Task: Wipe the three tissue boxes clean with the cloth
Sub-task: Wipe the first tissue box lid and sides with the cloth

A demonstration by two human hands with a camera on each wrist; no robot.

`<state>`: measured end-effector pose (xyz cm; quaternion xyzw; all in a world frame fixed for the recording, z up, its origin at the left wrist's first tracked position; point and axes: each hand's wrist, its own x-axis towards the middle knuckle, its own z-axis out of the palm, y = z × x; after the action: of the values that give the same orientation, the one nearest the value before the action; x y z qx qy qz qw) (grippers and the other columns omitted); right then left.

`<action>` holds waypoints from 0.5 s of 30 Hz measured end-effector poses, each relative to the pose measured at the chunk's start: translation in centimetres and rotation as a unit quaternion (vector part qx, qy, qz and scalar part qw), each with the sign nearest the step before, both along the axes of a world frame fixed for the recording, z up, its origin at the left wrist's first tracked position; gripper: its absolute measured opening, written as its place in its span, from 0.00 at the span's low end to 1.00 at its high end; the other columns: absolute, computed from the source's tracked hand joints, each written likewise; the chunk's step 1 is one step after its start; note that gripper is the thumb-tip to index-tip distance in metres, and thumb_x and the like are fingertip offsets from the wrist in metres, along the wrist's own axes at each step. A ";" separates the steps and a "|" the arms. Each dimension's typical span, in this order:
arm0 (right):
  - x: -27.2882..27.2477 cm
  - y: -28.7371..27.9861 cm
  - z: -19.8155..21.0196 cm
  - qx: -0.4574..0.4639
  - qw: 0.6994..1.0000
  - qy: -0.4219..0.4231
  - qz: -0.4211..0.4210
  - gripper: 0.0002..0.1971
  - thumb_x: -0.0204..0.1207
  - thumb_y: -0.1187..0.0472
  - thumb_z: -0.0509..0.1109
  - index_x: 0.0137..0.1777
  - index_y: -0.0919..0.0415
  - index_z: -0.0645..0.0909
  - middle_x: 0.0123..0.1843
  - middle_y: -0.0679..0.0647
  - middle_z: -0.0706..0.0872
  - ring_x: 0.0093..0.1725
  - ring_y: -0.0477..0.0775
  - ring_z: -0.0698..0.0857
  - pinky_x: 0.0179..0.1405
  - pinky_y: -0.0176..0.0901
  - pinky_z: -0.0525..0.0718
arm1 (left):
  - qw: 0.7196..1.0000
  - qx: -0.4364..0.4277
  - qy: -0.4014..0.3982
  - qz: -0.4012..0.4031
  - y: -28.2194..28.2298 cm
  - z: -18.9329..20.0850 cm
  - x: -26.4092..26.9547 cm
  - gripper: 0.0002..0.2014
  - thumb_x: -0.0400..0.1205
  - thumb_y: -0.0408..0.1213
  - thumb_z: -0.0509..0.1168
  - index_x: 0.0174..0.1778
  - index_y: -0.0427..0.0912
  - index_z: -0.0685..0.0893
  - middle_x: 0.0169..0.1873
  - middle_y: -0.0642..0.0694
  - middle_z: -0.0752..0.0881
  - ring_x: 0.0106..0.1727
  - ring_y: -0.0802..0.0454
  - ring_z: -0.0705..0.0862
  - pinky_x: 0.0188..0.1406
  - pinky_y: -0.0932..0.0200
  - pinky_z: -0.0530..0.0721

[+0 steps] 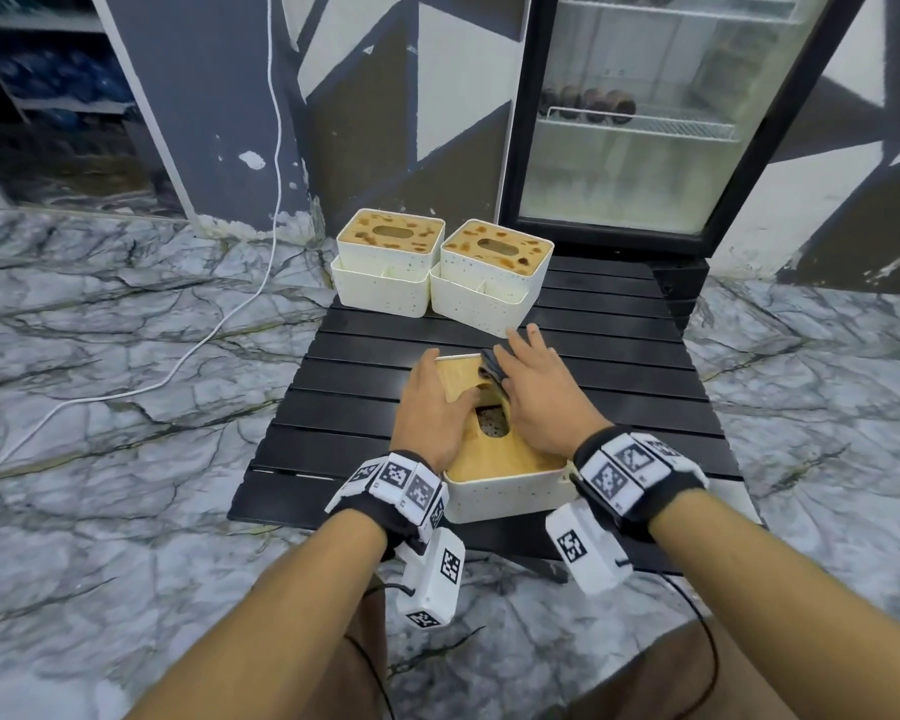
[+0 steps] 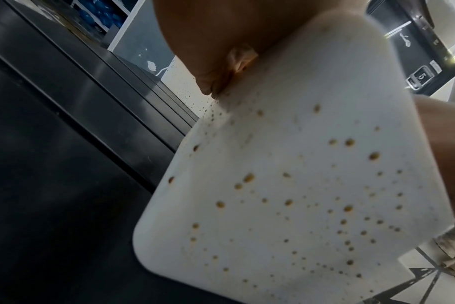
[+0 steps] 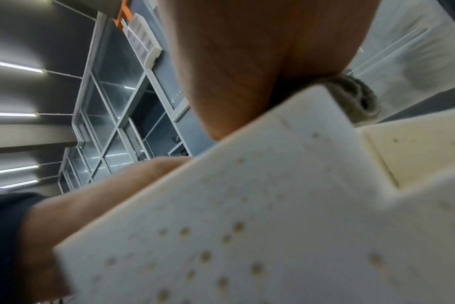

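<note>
The nearest tissue box [image 1: 505,493], white and speckled with a bamboo lid [image 1: 494,457], stands at the table's front. My left hand [image 1: 430,402] lies flat on the lid's left side, thumb by the oval slot. My right hand [image 1: 536,392] presses a dark grey cloth [image 1: 492,368] onto the lid's far right part with straight, spread fingers. Two more boxes [image 1: 391,252] [image 1: 494,267] with brown-stained lids stand side by side at the far edge. The left wrist view shows the near box's speckled wall [image 2: 299,185] under my palm [image 2: 216,41]. In the right wrist view the cloth [image 3: 361,96] bunches beneath my hand [image 3: 247,61].
The boxes rest on a small black slatted table [image 1: 344,402] over a marble-pattern floor. A glass-door fridge [image 1: 661,111] stands right behind the table. A white cable [image 1: 219,314] trails across the floor on the left.
</note>
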<state>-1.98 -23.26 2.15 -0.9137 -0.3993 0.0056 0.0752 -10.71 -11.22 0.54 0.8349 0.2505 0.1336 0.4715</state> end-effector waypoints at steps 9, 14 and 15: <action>-4.3 -3.3 1.1 0.095 0.993 0.031 0.057 0.22 0.85 0.65 0.55 0.78 0.68 0.63 0.78 0.61 0.66 0.79 0.59 0.61 0.76 0.31 0.48 | 0.999 -0.043 -0.018 0.026 -0.2 -0.3 0.2 0.34 0.84 0.40 0.69 0.84 0.42 0.62 0.77 0.40 0.73 0.76 0.43 0.73 0.77 0.48 0.70; -7.2 -5.7 0.0 0.097 0.993 0.046 0.055 0.25 0.86 0.61 0.52 0.82 0.64 0.56 0.84 0.55 0.55 0.84 0.53 0.50 0.75 0.27 0.35 | 0.998 -0.048 -0.021 0.026 -0.2 -0.3 0.2 0.34 0.84 0.40 0.69 0.84 0.43 0.62 0.78 0.41 0.73 0.77 0.43 0.72 0.78 0.46 0.70; -7.2 -5.6 0.1 0.096 0.993 0.048 0.055 0.25 0.87 0.61 0.52 0.82 0.63 0.56 0.84 0.55 0.55 0.84 0.53 0.49 0.74 0.25 0.33 | 0.998 -0.046 -0.020 0.024 -0.2 -0.3 0.1 0.34 0.84 0.40 0.68 0.84 0.43 0.62 0.78 0.41 0.72 0.77 0.44 0.72 0.78 0.47 0.69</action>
<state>-9.15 -28.85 2.22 -0.8778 -0.4432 0.0152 0.1812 -10.57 -11.41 0.26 0.8033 0.2669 0.1502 0.5108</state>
